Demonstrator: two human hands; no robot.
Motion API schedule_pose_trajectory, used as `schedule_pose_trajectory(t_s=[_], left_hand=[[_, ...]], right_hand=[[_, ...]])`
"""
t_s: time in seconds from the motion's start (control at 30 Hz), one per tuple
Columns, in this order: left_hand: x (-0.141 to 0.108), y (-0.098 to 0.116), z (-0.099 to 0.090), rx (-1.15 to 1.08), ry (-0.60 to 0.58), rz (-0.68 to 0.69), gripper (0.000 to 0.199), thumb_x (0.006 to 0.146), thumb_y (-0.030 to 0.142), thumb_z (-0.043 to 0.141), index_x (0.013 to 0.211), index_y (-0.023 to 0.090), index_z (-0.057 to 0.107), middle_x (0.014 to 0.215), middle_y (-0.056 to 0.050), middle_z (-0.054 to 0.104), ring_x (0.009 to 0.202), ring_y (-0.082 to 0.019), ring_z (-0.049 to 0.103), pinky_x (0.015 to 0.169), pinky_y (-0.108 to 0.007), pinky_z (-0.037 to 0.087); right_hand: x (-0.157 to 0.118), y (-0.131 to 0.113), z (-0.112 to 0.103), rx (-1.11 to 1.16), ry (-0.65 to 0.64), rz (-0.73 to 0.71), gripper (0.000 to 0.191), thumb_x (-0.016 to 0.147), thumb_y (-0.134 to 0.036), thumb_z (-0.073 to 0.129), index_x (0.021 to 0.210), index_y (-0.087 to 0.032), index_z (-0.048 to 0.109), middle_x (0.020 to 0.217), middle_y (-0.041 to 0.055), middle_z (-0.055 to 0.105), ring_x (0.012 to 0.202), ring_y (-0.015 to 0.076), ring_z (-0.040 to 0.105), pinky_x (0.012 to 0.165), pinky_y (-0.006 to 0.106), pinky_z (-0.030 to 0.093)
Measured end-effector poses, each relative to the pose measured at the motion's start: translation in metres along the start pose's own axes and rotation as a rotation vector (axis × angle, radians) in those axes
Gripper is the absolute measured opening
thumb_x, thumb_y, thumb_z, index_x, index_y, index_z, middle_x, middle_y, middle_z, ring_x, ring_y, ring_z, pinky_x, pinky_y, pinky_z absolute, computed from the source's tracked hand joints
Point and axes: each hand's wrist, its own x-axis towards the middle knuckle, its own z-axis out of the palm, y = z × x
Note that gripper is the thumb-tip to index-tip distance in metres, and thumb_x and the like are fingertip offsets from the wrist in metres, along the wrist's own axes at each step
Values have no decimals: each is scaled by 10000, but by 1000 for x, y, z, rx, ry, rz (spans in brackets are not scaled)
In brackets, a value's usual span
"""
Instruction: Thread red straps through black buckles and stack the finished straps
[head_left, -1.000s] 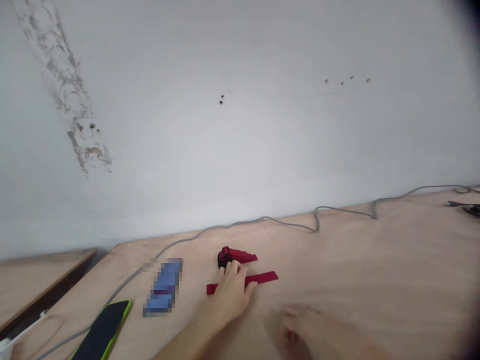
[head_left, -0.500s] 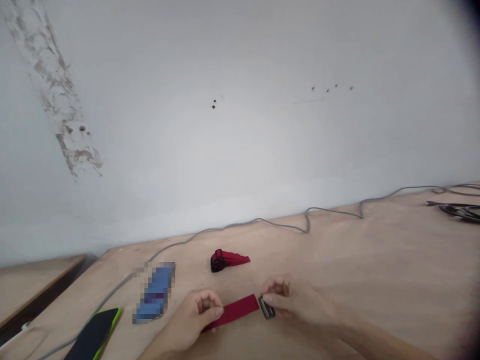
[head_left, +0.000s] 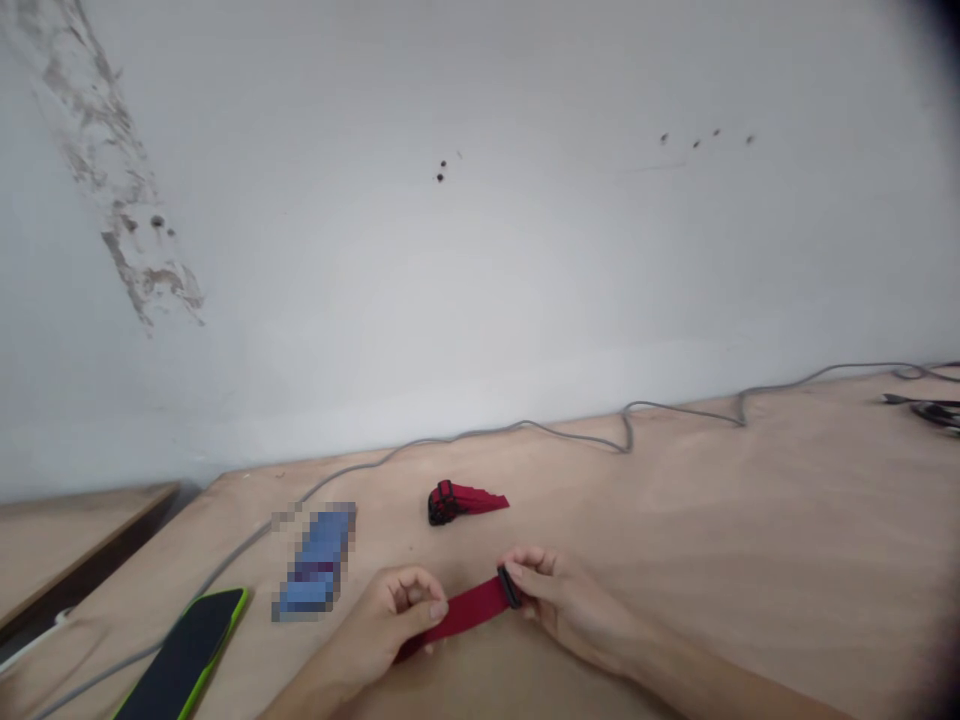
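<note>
Between my hands stretches a dark red fabric strap (head_left: 475,605), its near-left end pinched by the thumb and fingers of my left hand (head_left: 401,612). At the strap's right end, my right hand (head_left: 551,597) grips a small black buckle (head_left: 509,587) by its upper right side. The strap meets the buckle's frame; whether its tip passes through is hidden behind the bar and fingers. Just beyond my hands, a bundle of red straps with black buckles (head_left: 459,502) lies on the wooden table (head_left: 712,520).
A phone with a bright green edge (head_left: 180,655) lies at the lower left. Behind it is a blurred blue item (head_left: 321,560). A grey cable (head_left: 420,442) runs along the wall side, and a dark coiled cable (head_left: 934,411) sits at the far right.
My right hand has brought the buckle left onto the strap's end, closing the gap between them. The strap now bends slightly. The camera view has shifted a little.
</note>
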Motion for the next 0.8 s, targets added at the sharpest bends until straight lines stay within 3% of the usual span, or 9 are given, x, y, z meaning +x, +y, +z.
schedule_pose_trajectory(t_s=[0.27, 0.6, 0.7, 0.8], left_hand=[[-1, 1, 0, -10, 2, 3, 456, 725, 578, 795, 753, 155, 628, 549, 34, 631, 433, -76, 482, 449, -179, 310], [-1, 1, -4, 17, -4, 6, 444, 742, 562, 785, 761, 146, 634, 549, 34, 621, 426, -67, 451, 439, -176, 279], [-4, 6, 7, 91, 44, 19, 389, 765, 530, 767, 747, 158, 657, 572, 24, 633, 485, -101, 520, 481, -194, 361], [-10, 5, 28, 310, 195, 122, 227, 808, 417, 733, 842, 194, 710, 805, -47, 745, 763, -210, 680, 701, -281, 522]], right_hand=[[-3, 0, 3, 163, -3, 22, 329, 676, -425, 891, 775, -171, 706, 684, -31, 623, 605, 97, 541, 578, 212, 404], [-6, -3, 10, 169, -11, 37, 368, 615, -428, 914, 731, -159, 690, 652, -33, 624, 571, 87, 526, 553, 205, 370], [-5, 2, 9, 36, 17, -3, 257, 654, -346, 863, 763, -174, 707, 683, -26, 662, 579, 104, 539, 575, 223, 388], [-6, 5, 9, -194, 44, -68, 77, 672, -183, 730, 748, -196, 729, 659, -35, 673, 567, 112, 530, 581, 234, 390]])
